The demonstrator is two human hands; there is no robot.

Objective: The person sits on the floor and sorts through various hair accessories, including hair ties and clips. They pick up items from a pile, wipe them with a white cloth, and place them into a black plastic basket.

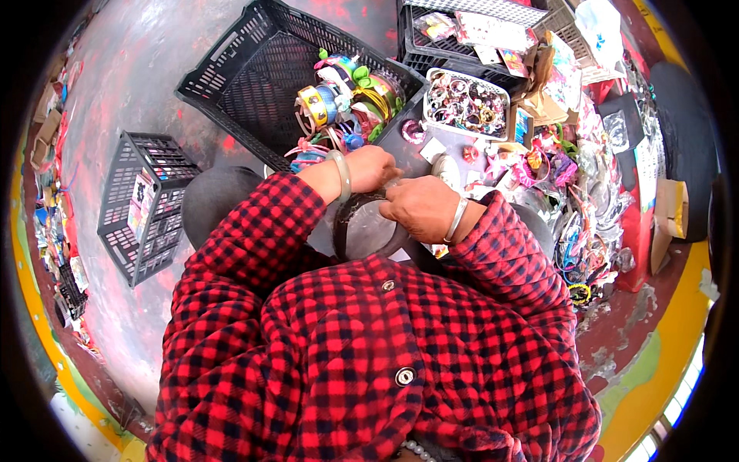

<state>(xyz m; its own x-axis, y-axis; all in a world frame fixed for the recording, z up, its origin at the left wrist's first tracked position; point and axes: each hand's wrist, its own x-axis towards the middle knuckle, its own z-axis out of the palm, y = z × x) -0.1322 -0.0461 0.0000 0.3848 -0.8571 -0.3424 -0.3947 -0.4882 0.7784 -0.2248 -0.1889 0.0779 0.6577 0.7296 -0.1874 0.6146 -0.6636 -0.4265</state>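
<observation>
My left hand [368,168], with a pale bangle at its wrist, is closed in a pinch just in front of my chest. Close against it is my right hand [422,208], which wears a silver bracelet and has its fingers curled together. Whatever the fingertips hold between them is too small and hidden to name. Below the hands sits a round grey surface [368,231] with a dark rim, over my lap. Just beyond the left hand, colourful headbands [317,106] lie piled in a large black plastic crate [239,85].
A white basket of hair ties [467,104] stands at the far right of the hands. Packaged trinkets [573,223] heap up along the right side. A smaller black crate [146,208] stands on the floor at left. Stacked crates [416,55] hold packets at the back.
</observation>
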